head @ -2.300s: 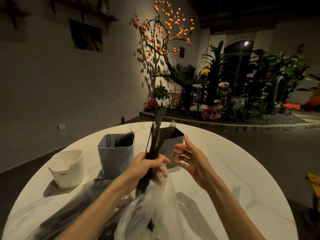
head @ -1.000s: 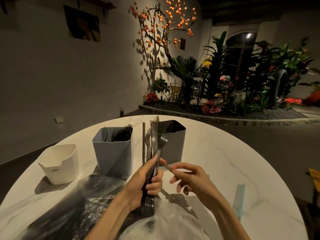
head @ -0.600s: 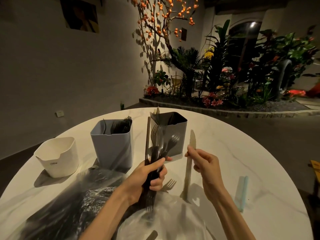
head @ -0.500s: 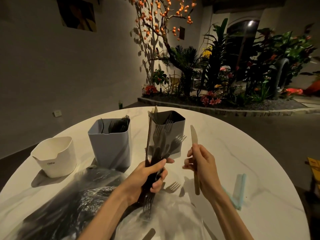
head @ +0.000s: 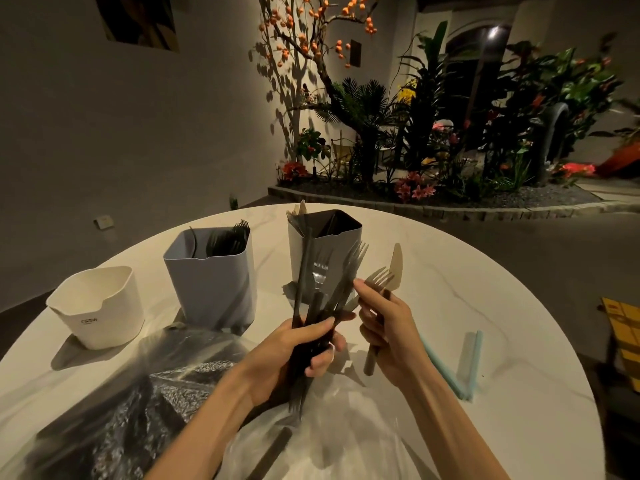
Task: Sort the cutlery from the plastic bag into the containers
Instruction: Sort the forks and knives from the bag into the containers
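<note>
dark cutlery bundle gripped upright in left hand, knife and fork pinched tips-up by right hand

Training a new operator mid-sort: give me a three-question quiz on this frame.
1. True or false: the left hand grips a bundle of dark cutlery.
2. What does the right hand hold? A) a pale knife and a fork B) a straw C) nothing
3. Fill in: the container farthest left on the table is the ___ one.

Key: 1 true; 2 A; 3 white.
</note>
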`<state>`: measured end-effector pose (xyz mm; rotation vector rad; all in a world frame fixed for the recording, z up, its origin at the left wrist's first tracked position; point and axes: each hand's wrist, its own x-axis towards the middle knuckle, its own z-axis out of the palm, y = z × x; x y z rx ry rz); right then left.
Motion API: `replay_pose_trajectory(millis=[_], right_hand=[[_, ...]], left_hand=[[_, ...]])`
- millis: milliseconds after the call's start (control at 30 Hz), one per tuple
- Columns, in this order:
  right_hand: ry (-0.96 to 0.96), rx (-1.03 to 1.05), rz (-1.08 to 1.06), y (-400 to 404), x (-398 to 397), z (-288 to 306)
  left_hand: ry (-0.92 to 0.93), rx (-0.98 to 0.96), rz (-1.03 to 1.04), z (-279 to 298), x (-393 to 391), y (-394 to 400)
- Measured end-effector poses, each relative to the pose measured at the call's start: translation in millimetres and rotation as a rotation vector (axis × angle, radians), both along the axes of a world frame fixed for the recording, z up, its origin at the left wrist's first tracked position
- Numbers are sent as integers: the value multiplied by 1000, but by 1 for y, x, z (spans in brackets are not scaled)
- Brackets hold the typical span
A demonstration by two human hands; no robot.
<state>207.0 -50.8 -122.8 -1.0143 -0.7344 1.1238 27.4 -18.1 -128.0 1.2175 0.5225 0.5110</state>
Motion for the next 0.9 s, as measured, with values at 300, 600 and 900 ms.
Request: replay_pose_trajectory(millis=[300, 600, 900], right_hand=[[17, -46, -37, 4, 4, -5], [86, 9, -192, 3, 7, 0], [35, 10, -124, -4, 7, 4]], left_hand=[[-5, 1, 133, 7, 3, -1], [-29, -26, 248, 4, 3, 2], [-7, -121, 320, 11, 2, -3]])
